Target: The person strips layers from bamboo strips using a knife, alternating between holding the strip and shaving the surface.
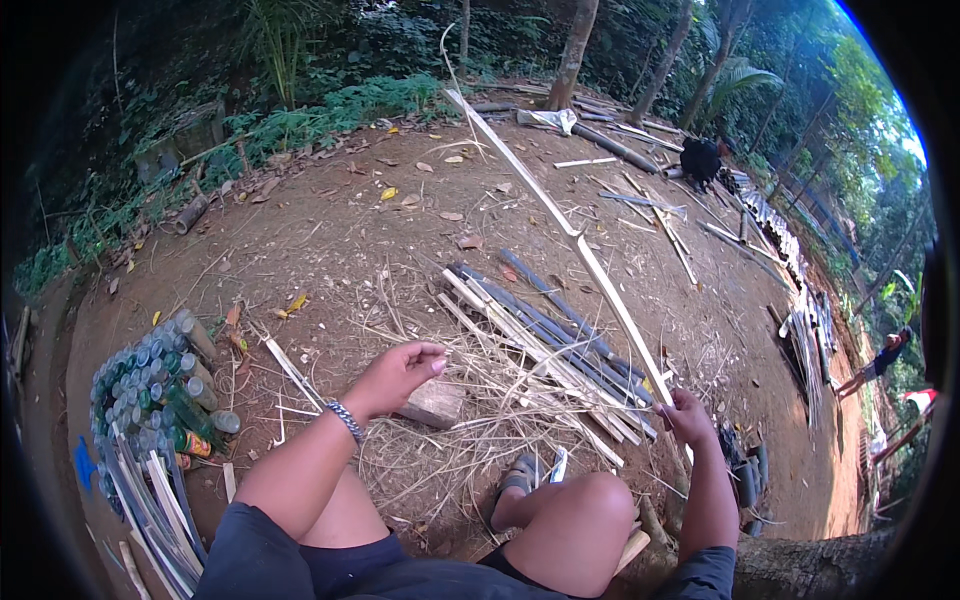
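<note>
Right now I have the right hand (684, 416) clamped on a long pale bamboo strip (577, 240), thumb and fingers pinching it near its close end, just beyond and to the right of the right knee (600, 500). From that pinch the long axis runs forward and slants left over the dirt clearing (330, 260), ending in a thin curled tip toward the far edge; I can't tell whether that end hangs in the air or rests on anything. My left hand (395, 378) looks released, fingers half curled with nothing visible between them, so the strip lies to its right and ahead, well apart. The right hand is plainly the nearer one.

Close in, a sandal (517, 480) sits between the two hands, with pale shavings (440, 470) scattered around it. Just beside the left hand, a wooden block (435, 404) lies among them. Toward the clearing's left edge I see a cluster of bottles (150, 370), with pale bamboo splits (160, 520) on its near side.

What crowds the strip most is a bundle of bamboo poles and slats (560, 350): it lies to the left of the strip's near half, also slanting forward and left, its near end close to the right hand. Farther off, a crouching person in dark clothes (703, 158) is by the far right edge, well clear of the tip, and tree trunks (573, 55) stand behind.
</note>
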Motion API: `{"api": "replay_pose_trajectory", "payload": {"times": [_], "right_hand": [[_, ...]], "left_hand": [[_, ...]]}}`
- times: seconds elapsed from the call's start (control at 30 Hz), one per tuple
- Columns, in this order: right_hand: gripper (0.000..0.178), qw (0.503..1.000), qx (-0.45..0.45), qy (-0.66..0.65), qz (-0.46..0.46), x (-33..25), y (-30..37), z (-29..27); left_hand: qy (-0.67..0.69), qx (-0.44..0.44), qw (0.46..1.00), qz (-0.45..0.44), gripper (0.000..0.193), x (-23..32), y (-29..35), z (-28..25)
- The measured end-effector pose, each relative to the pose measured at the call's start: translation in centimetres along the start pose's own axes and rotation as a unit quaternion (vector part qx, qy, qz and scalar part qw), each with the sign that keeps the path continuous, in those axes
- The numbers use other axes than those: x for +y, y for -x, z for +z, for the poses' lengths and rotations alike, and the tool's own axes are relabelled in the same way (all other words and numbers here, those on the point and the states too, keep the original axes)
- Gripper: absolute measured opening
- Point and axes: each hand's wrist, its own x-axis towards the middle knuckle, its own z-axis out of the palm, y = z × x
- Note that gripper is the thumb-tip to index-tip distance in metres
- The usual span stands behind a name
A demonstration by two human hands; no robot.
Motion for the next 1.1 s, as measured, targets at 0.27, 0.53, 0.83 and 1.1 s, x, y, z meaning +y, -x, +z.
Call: {"api": "replay_pose_trajectory", "payload": {"times": [0.27, 0.53, 0.83, 1.1], "right_hand": [[0.034, 0.985, -0.112, 0.115, -0.056, -7.5, -0.6, 5.4], [0.037, 0.966, -0.213, 0.147, -0.029, -10.4, 1.2, 8.1], [0.044, 0.958, -0.189, 0.204, -0.067, -9.2, -4.3, 10.7], [0.055, 0.964, 0.008, 0.216, -0.156, -13.6, -3.6, 16.7]], "left_hand": [[0.310, 0.220, 0.921, 0.082, 0.060, 4.5, -3.2, -4.7], [0.481, 0.272, 0.832, 0.060, 0.060, -2.7, -6.9, -7.2], [0.518, 0.246, 0.793, 0.205, 0.021, 1.7, -6.0, -7.0], [0.366, 0.262, 0.857, 0.253, 0.022, 4.5, -3.4, -6.8]]}}
